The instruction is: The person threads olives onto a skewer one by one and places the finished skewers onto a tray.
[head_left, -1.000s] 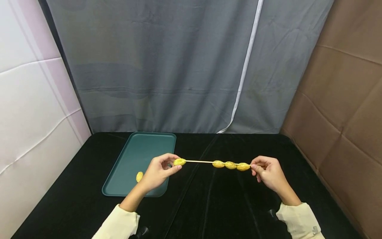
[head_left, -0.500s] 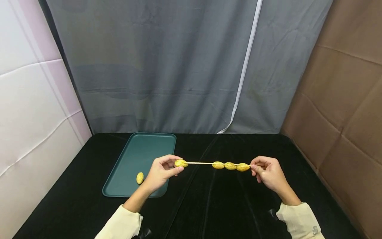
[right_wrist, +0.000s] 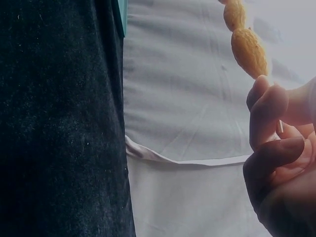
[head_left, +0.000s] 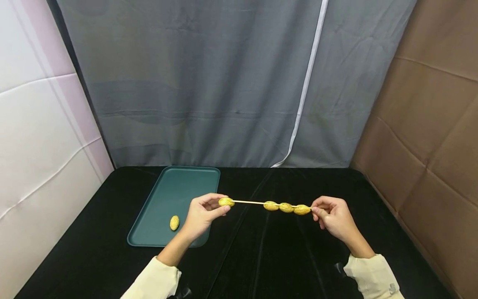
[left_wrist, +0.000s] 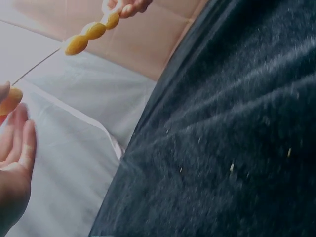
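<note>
Skewer held nearly level between left hand and right hand, above a black table.
At left, a green tray lies on the table, one loose piece, oval and yellow, resting in its near part. Over the tray's right side the left hand pinches an end piece between thumb and fingers — it meets the skewer's left end, though how far the tip goes in I cannot tell. A bare stretch of stick follows, then three threaded pieces in a row. The right hand pinches the skewer's right end, just past the last of them — a brown panel stands beyond at right.
</note>
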`<state>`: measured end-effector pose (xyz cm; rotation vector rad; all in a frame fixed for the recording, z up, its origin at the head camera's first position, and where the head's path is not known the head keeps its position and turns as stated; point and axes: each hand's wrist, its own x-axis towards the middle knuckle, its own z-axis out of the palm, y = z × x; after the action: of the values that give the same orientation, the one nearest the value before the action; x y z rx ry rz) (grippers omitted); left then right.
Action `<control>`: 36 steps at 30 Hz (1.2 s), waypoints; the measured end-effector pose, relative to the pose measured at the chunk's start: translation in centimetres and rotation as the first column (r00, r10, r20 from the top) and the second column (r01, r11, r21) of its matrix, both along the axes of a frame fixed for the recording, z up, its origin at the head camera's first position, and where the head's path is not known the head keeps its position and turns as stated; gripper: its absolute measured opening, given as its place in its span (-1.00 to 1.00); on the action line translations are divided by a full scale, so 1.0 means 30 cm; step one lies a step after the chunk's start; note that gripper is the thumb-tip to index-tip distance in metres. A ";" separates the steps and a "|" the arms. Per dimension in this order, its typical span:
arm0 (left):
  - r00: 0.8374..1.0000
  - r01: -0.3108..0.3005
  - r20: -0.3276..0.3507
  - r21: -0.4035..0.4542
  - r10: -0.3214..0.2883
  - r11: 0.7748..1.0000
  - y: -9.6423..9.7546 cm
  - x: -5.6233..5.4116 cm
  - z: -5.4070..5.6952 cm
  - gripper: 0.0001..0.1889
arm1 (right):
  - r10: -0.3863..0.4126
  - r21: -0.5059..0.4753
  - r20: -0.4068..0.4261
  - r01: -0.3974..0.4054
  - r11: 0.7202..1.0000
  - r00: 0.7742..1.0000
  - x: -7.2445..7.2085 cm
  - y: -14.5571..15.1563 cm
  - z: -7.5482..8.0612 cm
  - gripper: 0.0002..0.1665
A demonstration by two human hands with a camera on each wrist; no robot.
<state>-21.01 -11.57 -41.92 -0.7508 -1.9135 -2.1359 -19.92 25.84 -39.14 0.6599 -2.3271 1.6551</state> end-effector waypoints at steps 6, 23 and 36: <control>0.995 -0.015 0.096 0.169 -0.001 0.985 0.027 0.007 0.002 -0.72 | 0.002 -0.005 -0.005 -0.002 1.000 1.000 -0.002 -0.009 -0.005 -0.91; 0.971 0.104 0.173 0.318 -0.166 0.943 0.052 0.017 -0.006 -0.64 | -0.034 0.030 0.019 0.033 0.999 0.999 -0.001 -0.027 -0.001 -0.83; 0.963 0.060 0.236 0.292 -0.132 0.955 0.069 0.019 -0.018 -0.62 | -0.077 0.049 0.042 0.075 0.996 0.996 -0.005 -0.057 -0.001 -0.87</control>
<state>-20.43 -9.50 -42.45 -0.5473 -1.6491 -2.6035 -20.07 24.13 -39.18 0.5421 -2.3976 1.6018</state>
